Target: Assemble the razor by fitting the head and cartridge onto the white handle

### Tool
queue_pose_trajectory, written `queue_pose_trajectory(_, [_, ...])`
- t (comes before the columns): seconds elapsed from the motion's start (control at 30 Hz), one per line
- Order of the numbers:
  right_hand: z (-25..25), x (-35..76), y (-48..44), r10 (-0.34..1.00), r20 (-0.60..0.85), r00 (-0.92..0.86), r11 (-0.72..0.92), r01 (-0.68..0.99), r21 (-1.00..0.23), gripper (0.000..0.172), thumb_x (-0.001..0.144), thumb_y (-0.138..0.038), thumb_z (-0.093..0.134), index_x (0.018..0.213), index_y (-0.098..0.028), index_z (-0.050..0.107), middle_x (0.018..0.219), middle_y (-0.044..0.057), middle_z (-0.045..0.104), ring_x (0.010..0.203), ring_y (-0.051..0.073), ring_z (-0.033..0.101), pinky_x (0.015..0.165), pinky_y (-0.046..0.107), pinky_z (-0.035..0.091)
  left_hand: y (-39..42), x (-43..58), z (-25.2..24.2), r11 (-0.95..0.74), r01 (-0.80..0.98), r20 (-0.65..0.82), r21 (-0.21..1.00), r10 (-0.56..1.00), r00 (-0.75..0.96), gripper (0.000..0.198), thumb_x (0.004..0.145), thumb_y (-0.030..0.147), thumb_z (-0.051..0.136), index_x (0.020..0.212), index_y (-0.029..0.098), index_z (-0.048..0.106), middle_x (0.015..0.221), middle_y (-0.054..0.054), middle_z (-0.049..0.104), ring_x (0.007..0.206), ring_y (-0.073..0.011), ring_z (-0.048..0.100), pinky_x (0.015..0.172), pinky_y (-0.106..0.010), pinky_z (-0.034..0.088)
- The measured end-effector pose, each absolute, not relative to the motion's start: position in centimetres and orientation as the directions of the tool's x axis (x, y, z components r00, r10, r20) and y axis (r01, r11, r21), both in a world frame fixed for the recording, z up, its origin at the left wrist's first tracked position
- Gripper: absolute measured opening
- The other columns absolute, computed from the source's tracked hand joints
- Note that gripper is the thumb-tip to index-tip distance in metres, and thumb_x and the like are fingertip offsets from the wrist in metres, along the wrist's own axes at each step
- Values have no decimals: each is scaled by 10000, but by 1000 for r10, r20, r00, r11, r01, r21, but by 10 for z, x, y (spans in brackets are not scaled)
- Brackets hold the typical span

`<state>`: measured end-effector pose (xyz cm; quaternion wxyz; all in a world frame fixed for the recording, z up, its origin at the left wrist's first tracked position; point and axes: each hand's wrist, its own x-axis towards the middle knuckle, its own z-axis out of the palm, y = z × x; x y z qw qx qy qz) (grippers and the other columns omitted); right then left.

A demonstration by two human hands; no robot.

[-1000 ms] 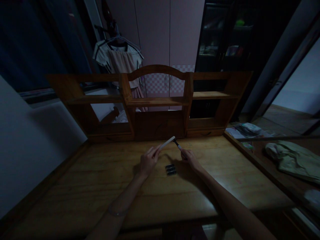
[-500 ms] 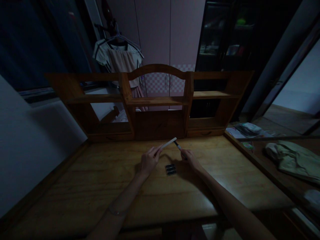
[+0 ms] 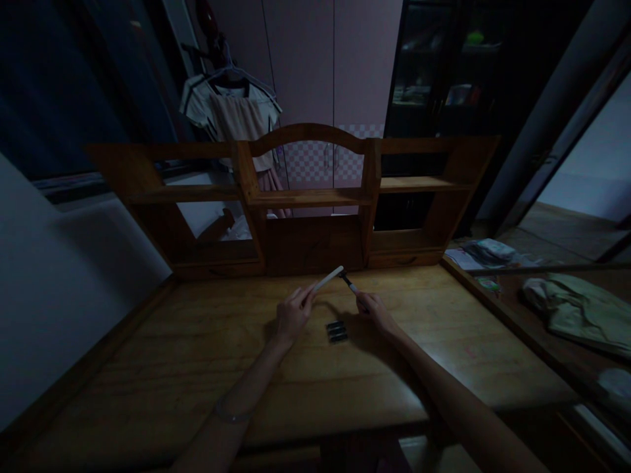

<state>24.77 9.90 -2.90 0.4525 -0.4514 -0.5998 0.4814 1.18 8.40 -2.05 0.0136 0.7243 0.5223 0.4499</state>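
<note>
My left hand [image 3: 294, 314] is closed around one end of a slim white stick [image 3: 328, 278], which slants up and to the right; I cannot make out its exact kind. In my right hand [image 3: 373, 309] is a razor [image 3: 350, 284] with a dark neck and a pale handle, its head pointing up and left. The razor's head is close to the stick's far tip; whether they touch is hard to see. Below, between both hands, a small clear pack with several dark cartridges [image 3: 336, 332] lies on the wooden desk [image 3: 197, 355].
A wooden shelf unit [image 3: 315, 197] with open compartments stands along the desk's back edge. Clothes on a hanger [image 3: 236, 112] hang behind it, before a pink wardrobe [image 3: 305, 59]. At right, a light green cloth [image 3: 586, 315] lies on a lower brown surface.
The white stick has tilted more steeply, its tip moving slightly left and up. The razor's head has shifted a little left and up with it. Both hands stay nearly in place.
</note>
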Motion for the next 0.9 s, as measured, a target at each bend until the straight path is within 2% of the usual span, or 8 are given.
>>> queue_pose_trajectory(0.2, [-27,248,98,976,108,-191,128,92,-988,455,835,-553,430,557,-198,373,526,-43,324,482,98,292,459,252,221,83,10,-21,-456,752,626,476,776,74,324,920,324,479,1219,282,597,933,-49,663,820,-154,613,722,-238,453])
queue_pose_trajectory(0.33, [-27,248,98,973,124,-192,145,100,-984,465,843,-556,422,552,-196,381,523,-41,331,488,101,308,470,256,231,84,9,-21,-440,747,635,499,772,31,338,925,316,469,1244,281,576,1009,-57,660,866,-161,620,738,-244,455])
queue_pose_trajectory(0.53, [-27,248,97,975,115,-190,139,118,-983,476,843,-565,427,551,-192,386,524,-41,332,488,98,302,468,256,224,80,15,-19,-478,748,616,461,779,118,325,919,322,486,1223,284,593,961,-45,666,838,-149,614,720,-232,442])
queue_pose_trajectory(0.7, [-23,247,95,975,105,-195,123,80,-989,457,834,-553,443,560,-194,373,535,-42,317,489,95,284,463,251,214,81,15,-18,-377,781,608,498,794,-4,327,923,331,473,1217,267,601,937,-55,665,812,-157,616,690,-237,440])
queue_pose_trajectory(0.77, [-22,247,94,975,112,-193,129,79,-988,451,835,-543,437,557,-194,375,533,-39,320,492,98,290,466,250,222,82,12,-18,-396,758,619,518,786,-13,336,927,322,462,1233,266,589,966,-61,665,832,-162,618,711,-243,451])
queue_pose_trajectory(0.9, [-22,248,94,978,114,-175,133,98,-986,442,841,-531,430,558,-194,382,530,-32,331,501,106,304,467,249,230,81,9,-18,-500,706,630,502,770,97,351,918,313,482,1257,281,567,945,-57,666,811,-150,613,730,-241,463])
